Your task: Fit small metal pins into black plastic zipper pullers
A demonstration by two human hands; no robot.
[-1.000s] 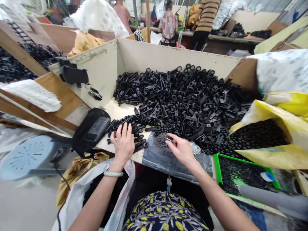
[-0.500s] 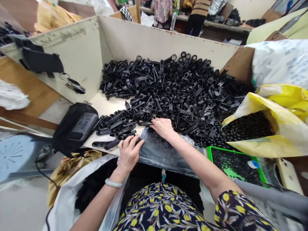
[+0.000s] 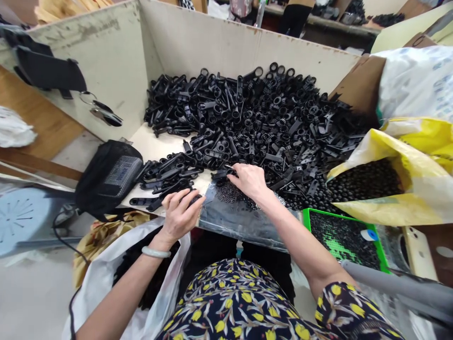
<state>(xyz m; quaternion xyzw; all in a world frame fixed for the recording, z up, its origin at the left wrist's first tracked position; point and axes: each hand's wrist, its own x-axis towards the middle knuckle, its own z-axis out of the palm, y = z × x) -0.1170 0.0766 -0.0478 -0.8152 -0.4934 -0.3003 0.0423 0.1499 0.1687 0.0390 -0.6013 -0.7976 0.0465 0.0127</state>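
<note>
My left hand (image 3: 180,215), with a pale bangle on its wrist, curls its fingers around a black plastic part (image 3: 196,199) at the front edge of the worktop. Most of that part is hidden by the fingers. My right hand (image 3: 250,181) is closed over the small dark screw-like pieces (image 3: 228,192). A thin, light sliver shows at its fingertips, too small to name, beside a black part (image 3: 221,175). Left of the hands lies a group of long black plastic handles (image 3: 170,171). A big heap of black ring-ended parts (image 3: 247,118) fills the worktop behind.
Pale boards (image 3: 219,35) wall the worktop. Keys (image 3: 106,113) hang at left above a black mesh pouch (image 3: 109,177). To the right are a yellow-white bag (image 3: 385,215) of black pieces, a green tray (image 3: 307,222) and a phone (image 3: 419,252). A white sack (image 3: 95,283) stands below.
My left hand has shifted left and slightly up with the black part. My right hand has moved a little right, away from the part at its fingertips. The view has tilted downward.
</note>
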